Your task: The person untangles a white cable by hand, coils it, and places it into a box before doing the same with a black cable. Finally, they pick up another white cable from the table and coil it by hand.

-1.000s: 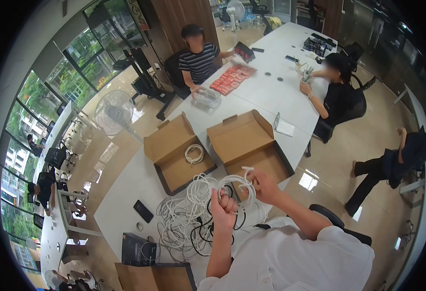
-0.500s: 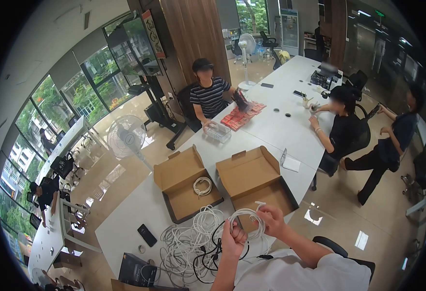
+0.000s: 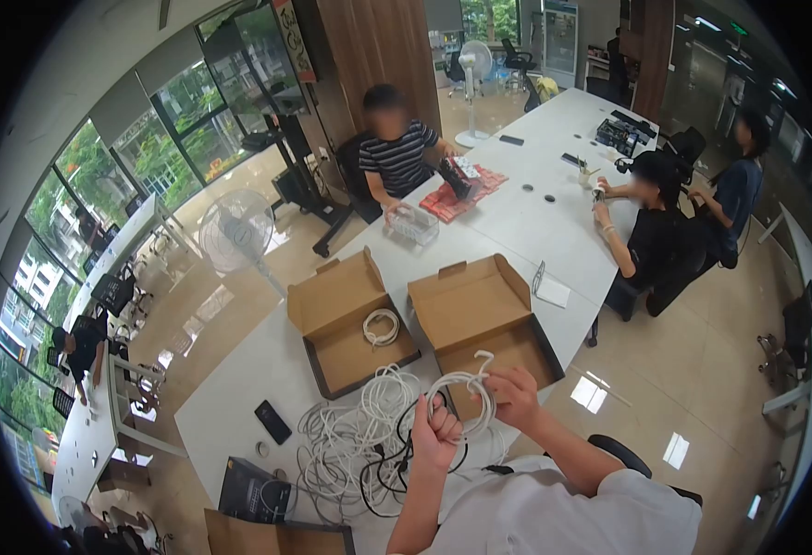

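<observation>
A coil of white cable [image 3: 462,377] is held up in front of me between both hands. My left hand [image 3: 436,431] is closed round the coil's left side. At its right side, my right hand [image 3: 511,396] pinches the cable near a loose end that sticks up. Below and to the left lies a tangled heap of white, grey and black cables [image 3: 350,439]. An open cardboard box [image 3: 341,338] holds one small coil of white cable [image 3: 381,327]. Another open cardboard box [image 3: 480,319] stands beside it, partly behind my right hand.
A black phone [image 3: 272,422] and a dark printed box [image 3: 250,490] lie at the left of the white table [image 3: 230,398]. Across it, one person handles red packets [image 3: 452,203] beside a clear container [image 3: 412,225]. Two people are at the right. A fan [image 3: 237,231] stands left.
The coil and both my hands are slightly higher in view, and the cable's loose end now points up. The standing person at the right has moved closer to the seated one.
</observation>
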A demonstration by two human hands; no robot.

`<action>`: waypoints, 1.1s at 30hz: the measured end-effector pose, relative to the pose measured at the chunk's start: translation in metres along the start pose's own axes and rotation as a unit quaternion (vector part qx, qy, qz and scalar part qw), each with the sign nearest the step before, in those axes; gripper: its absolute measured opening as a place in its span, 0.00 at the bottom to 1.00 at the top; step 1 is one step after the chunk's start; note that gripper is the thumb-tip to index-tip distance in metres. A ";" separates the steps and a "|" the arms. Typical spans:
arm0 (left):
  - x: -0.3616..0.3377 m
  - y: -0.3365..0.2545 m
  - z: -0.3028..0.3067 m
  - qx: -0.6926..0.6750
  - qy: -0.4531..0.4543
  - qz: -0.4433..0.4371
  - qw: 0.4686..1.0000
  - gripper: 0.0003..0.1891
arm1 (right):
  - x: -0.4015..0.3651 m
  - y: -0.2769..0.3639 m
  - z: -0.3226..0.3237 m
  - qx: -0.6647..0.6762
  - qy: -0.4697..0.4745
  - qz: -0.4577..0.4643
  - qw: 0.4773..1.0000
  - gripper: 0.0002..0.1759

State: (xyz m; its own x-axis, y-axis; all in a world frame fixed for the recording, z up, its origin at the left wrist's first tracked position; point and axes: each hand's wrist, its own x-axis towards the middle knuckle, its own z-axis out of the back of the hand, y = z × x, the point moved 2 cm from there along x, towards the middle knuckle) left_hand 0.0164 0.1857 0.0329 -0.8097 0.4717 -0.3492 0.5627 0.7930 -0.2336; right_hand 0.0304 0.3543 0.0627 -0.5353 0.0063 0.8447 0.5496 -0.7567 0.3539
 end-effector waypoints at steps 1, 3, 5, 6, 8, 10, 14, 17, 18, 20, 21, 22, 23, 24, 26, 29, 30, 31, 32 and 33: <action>0.002 0.001 -0.002 -0.001 -0.004 -0.002 1.000 0.16 | -0.001 -0.001 -0.001 0.007 -0.005 -0.020 1.000 0.20; -0.002 0.004 -0.003 -0.006 -0.028 -0.007 1.000 0.17 | -0.011 -0.004 -0.004 0.022 0.018 -0.063 0.998 0.22; -0.005 0.004 -0.006 -0.007 -0.015 -0.007 1.000 0.17 | -0.009 -0.004 -0.009 0.039 0.031 -0.099 0.994 0.21; -0.005 0.004 -0.007 -0.007 -0.003 -0.008 1.000 0.18 | -0.012 -0.002 -0.011 0.031 0.040 -0.108 0.993 0.21; -0.003 0.005 -0.002 -0.007 0.012 -0.020 1.000 0.17 | -0.012 -0.001 -0.013 0.011 0.051 -0.118 0.992 0.21; -0.003 0.006 -0.003 0.002 0.017 -0.031 0.999 0.17 | -0.011 0.001 -0.016 -0.017 0.056 -0.102 0.993 0.21; -0.002 0.005 -0.003 0.008 0.005 -0.044 0.999 0.16 | -0.009 0.006 -0.019 -0.036 0.109 -0.130 0.985 0.23; -0.002 0.002 -0.002 0.036 -0.006 -0.050 0.998 0.16 | -0.011 0.002 -0.020 -0.027 0.200 -0.160 0.966 0.24; -0.002 0.001 -0.001 0.046 -0.008 -0.049 0.998 0.16 | -0.013 0.000 -0.020 -0.032 0.234 -0.158 0.959 0.24; -0.003 0.002 0.000 0.059 -0.006 -0.033 0.998 0.16 | -0.017 -0.006 -0.019 -0.040 0.301 -0.156 0.940 0.25; -0.004 0.005 0.002 0.062 -0.002 -0.018 0.998 0.16 | -0.022 -0.010 -0.020 -0.032 0.306 -0.160 0.938 0.25; -0.004 0.008 0.003 0.065 0.002 -0.003 0.998 0.16 | -0.028 -0.014 -0.022 -0.024 0.311 -0.164 0.936 0.26; -0.004 0.010 0.004 0.070 0.005 -0.008 0.997 0.16 | -0.033 -0.018 -0.024 -0.017 0.316 -0.167 0.934 0.26; -0.004 0.013 0.004 0.074 0.008 -0.013 0.997 0.15 | -0.036 -0.020 -0.025 0.001 0.332 -0.184 0.925 0.27; -0.003 0.015 0.005 0.072 0.005 -0.021 0.997 0.15 | -0.040 -0.024 -0.027 0.037 0.362 -0.217 0.906 0.29; -0.004 0.008 0.003 0.057 -0.012 -0.020 0.998 0.15 | -0.049 -0.032 -0.038 0.278 0.328 -0.313 0.847 0.30; -0.005 0.004 0.002 0.054 -0.016 -0.018 0.998 0.15 | -0.047 -0.029 -0.038 0.362 0.300 -0.359 0.806 0.30; -0.005 0.002 0.001 0.052 -0.020 -0.018 0.998 0.15 | -0.045 -0.025 -0.038 0.442 0.269 -0.401 0.756 0.31; -0.006 0.001 0.000 0.046 -0.013 -0.020 0.999 0.16 | -0.043 -0.022 -0.037 0.518 0.235 -0.437 0.697 0.31; -0.006 0.000 -0.001 0.042 -0.008 -0.023 0.999 0.16 | -0.043 -0.020 -0.037 0.585 0.206 -0.473 0.627 0.32</action>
State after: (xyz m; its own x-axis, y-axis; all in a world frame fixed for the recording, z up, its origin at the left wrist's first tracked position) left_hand 0.0209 0.1833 0.0353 -0.8328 0.4286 -0.3503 0.5373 0.7784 -0.3249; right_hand 0.0184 0.3445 0.0047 -0.9638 -0.2611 -0.0542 -0.1724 0.4552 0.8735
